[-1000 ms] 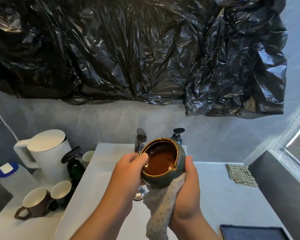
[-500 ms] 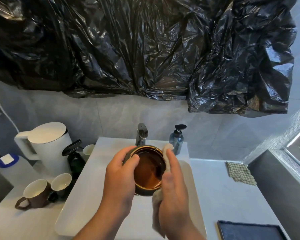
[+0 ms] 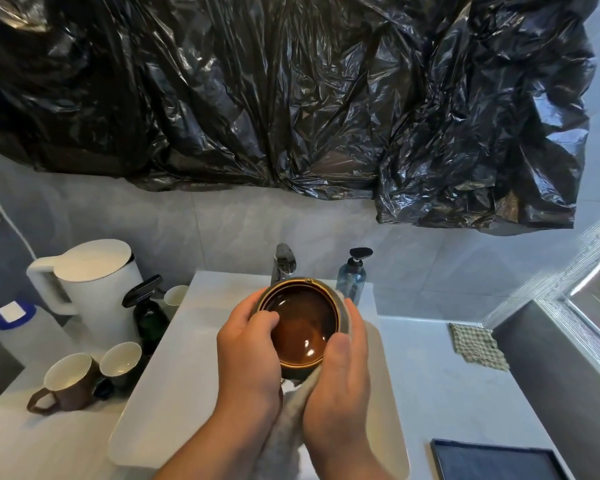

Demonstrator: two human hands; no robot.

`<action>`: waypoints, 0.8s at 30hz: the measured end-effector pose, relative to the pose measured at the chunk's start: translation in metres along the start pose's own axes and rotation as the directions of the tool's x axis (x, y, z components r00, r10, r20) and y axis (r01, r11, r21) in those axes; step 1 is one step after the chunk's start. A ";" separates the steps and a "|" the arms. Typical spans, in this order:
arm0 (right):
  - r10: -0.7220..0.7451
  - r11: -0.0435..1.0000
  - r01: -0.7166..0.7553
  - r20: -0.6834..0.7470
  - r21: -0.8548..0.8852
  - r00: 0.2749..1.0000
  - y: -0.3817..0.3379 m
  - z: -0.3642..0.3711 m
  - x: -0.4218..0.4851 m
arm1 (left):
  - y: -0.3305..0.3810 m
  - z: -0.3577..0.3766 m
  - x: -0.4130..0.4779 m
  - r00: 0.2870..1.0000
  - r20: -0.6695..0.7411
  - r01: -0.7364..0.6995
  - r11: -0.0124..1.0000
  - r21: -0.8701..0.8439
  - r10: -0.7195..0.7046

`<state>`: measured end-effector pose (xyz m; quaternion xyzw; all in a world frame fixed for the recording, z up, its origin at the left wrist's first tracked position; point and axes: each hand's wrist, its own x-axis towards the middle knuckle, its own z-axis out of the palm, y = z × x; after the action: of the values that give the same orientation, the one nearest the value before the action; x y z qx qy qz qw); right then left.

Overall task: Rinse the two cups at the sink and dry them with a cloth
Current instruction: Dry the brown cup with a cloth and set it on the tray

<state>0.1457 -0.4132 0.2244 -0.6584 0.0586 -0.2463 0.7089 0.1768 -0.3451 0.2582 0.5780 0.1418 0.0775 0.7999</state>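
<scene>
Here the cup [image 3: 300, 327] sits over the sink [image 3: 142, 420], just in front of the tap [image 3: 284, 261], its brown glazed inside facing up. The left hand [image 3: 248, 348] grips it, thumb hooked over the rim and fingers curled round the outside. The right hand [image 3: 340, 372] curls round the opposite side, clamping the cloth [image 3: 284, 434] against the wall, and the loose end hangs below the grip. The glaze looks wet and slick, so a slackened thumb while wiping could let the cup slip and chip on the basin beneath. No brand or writing is readable, and the soap bottle [image 3: 351, 278] just beyond the grip shows none.
</scene>
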 end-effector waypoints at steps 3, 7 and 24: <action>0.018 0.998 -0.016 0.034 -0.064 0.999 -0.004 -0.010 0.014 | 0.002 -0.008 0.005 0.994 0.094 -0.071 0.991 0.116 0.060; 0.056 0.943 -0.013 0.121 -0.334 0.991 -0.018 -0.025 0.050 | -0.004 -0.014 0.002 0.981 0.181 -0.100 0.976 0.194 0.064; 0.351 0.866 -0.113 0.432 -0.487 0.831 -0.013 -0.047 0.052 | 0.028 -0.037 0.039 0.914 0.396 -0.111 0.885 0.451 -0.088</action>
<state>0.1688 -0.4778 0.2435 -0.8300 0.0060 0.0460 0.5558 0.2029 -0.2915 0.2685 0.7565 -0.0163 -0.0754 0.6494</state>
